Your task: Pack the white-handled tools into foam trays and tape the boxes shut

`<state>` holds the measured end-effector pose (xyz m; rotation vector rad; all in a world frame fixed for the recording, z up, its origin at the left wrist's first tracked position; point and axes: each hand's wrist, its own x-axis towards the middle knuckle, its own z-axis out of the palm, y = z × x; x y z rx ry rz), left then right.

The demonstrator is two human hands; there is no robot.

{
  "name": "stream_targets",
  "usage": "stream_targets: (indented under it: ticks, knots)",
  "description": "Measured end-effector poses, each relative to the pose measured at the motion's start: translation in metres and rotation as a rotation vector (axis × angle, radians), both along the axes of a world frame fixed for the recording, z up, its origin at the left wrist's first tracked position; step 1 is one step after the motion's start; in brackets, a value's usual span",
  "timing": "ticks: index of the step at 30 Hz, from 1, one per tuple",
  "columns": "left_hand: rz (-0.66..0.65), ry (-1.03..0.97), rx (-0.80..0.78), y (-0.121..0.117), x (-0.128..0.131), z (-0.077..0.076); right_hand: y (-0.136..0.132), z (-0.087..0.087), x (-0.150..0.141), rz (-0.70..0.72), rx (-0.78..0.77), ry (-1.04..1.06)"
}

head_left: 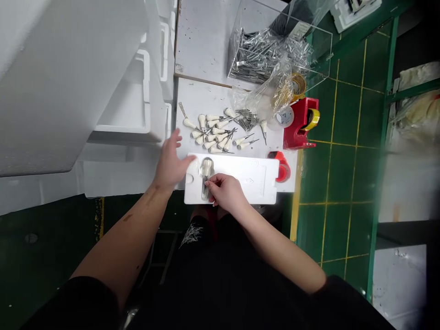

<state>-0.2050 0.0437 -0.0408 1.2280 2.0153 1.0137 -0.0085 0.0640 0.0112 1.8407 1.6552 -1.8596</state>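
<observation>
Left to right. Stacked white foam packaging (82,87) fills the left side, with a dark floor (41,238) below it. Next comes our left hand (169,162), open with fingers spread, grip apart, holding nothing. Its thumb reaches the upper left corner of a white moulded tray (240,181), but we can't tell if they touch. The tray lies flat at the near edge of the white table (202,98). In the tray's left recess sits a cream-handled awl (206,167), handle pointing away from us, steel shaft toward us. Our right hand (225,192) is over the tray, grip together, fingertips (209,182) clamped on the awl at the shaft. Just beyond the tray, a loose group of cream-handled awls (213,135) lies on the table beside a small heap of steel shafts (248,121). Further up, a clear acrylic bin (275,46) holds bagged steel shafts (256,59), and a clear plastic bag (271,91) hangs over its front edge. Right of that are a tan tape roll (298,86), a silver tape roll (284,116), a red tape dispenser (300,123) with yellow tape, and a smaller red dispenser (282,167). Far right, a green tiled floor (343,137) with yellow lines.
</observation>
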Motion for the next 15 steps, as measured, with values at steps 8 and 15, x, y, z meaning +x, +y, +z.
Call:
stream_targets:
  ticks: [8, 15]
  knots:
    - [-0.615, 0.382, -0.073, -0.034, 0.046, 0.012, 0.006, -0.006, 0.006, 0.115, 0.088, -0.083]
    - [-0.628, 0.445, -0.086, -0.035, 0.049, -0.004, 0.005, 0.004, 0.018, 0.545, 0.345, -0.671]
